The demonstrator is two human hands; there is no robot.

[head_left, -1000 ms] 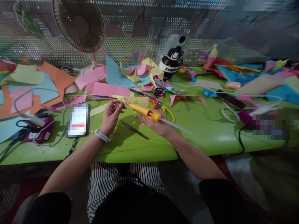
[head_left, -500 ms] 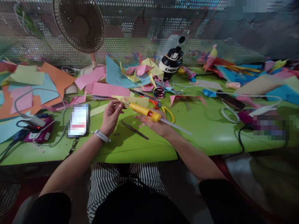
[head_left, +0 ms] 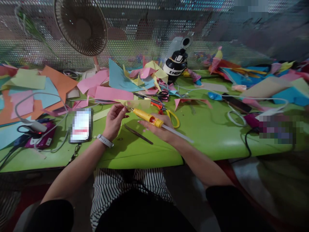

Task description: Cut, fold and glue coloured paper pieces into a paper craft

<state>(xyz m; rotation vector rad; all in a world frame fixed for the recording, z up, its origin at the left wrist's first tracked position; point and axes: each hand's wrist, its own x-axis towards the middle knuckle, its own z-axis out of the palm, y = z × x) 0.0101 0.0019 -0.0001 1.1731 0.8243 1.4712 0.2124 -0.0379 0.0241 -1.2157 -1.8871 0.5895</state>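
My right hand [head_left: 158, 127] is wrapped round a yellow hot glue gun [head_left: 146, 116], whose metal tip points left. A long whitish glue stick [head_left: 178, 132] sticks out of its back end. Close to the tip, the fingers of my left hand [head_left: 117, 115] are pinched together; what they hold is too small to make out. A wristband [head_left: 105, 140] is on my left wrist. On the green table below and between my hands lie dark metal tweezers [head_left: 138, 133]. Scissors with yellow handles [head_left: 174, 118] rest just behind my right hand, partly hidden by it.
Coloured paper sheets and scraps [head_left: 113, 93] cover the back and left of the table [head_left: 207, 135]. A black bottle [head_left: 175, 66] and a fan [head_left: 82, 29] stand at the back. On the left are a phone [head_left: 81, 125] and a purple power strip [head_left: 44, 138]; cables [head_left: 253, 97] cross the right.
The back end of the glue gun has swung slightly left and down with my right hand. My left hand keeps its pinch in nearly the same place.
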